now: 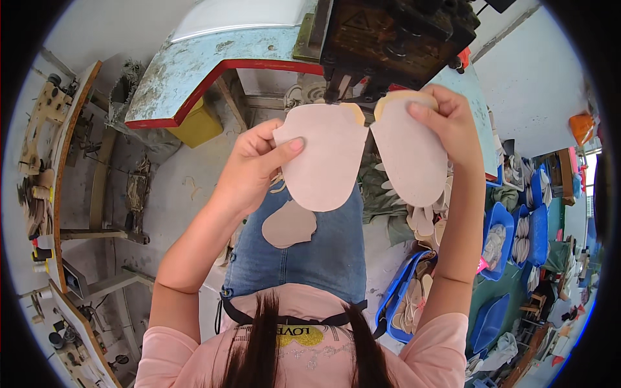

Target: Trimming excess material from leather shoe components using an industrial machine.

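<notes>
Pinched between thumb and fingers of my left hand (262, 158) is a pale pinkish, flat cut shoe piece (323, 155), rounded at the bottom, with a tan strip at its upper right corner. My right hand (449, 119) is closed on a second pale shoe piece (414, 152) of like shape, tan along its top edge. The upper corners of the two pieces come together just below the dark machine head (401, 45); I cannot tell whether they are joined. A third, greyish-beige piece (289, 224) lies on my denim-covered lap.
The machine's worn light-blue table (213, 61) has a red edge. Below it stands a yellow bin (199, 123). A blue basket (398, 323) of shoe pieces is by my right side, with several blue bins (497, 242) farther right. Wooden shelves (74, 187) stand at left.
</notes>
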Action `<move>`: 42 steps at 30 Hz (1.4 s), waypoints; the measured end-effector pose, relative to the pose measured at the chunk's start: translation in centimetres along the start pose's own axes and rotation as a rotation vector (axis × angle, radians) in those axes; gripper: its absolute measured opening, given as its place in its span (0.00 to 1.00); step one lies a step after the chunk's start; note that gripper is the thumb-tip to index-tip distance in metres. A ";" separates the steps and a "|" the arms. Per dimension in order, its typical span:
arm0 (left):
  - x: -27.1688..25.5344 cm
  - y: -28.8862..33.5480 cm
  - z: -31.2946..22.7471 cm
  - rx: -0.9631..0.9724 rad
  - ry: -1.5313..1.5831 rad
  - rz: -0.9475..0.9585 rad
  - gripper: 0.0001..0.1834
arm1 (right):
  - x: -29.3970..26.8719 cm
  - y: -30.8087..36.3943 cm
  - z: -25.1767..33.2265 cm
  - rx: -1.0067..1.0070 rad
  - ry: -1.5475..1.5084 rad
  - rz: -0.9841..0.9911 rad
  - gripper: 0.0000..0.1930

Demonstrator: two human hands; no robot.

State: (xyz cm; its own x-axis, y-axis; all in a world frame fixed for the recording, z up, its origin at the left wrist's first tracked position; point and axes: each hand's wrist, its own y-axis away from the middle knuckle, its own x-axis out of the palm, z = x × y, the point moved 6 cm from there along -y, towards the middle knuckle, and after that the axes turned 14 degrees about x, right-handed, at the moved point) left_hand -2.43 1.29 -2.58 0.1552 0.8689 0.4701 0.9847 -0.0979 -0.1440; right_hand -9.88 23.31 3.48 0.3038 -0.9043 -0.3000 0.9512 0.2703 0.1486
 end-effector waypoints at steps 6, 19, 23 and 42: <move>0.6 1.4 1.8 -0.056 0.044 0.028 0.10 | 0.6 -2.7 2.9 -0.144 -0.019 0.059 0.05; -3.7 -1.6 -1.0 0.254 -0.164 -0.216 0.11 | 2.2 -2.8 2.0 -0.240 0.084 -0.034 0.05; -5.4 -1.0 3.4 0.120 -0.288 -0.200 0.13 | 1.9 -1.2 1.7 -0.099 0.033 -0.032 0.08; 1.4 -3.1 -1.4 -0.027 -0.329 0.221 0.12 | 8.8 1.6 -2.9 -0.090 -0.094 0.015 0.12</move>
State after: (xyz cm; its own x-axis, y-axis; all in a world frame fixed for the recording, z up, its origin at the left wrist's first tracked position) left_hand -5.16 2.14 -0.30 0.3345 0.9339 0.1259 0.9328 -0.3091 -0.1854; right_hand -5.53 16.79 -1.64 0.3154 -0.9259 -0.2078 0.9490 0.3084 0.0659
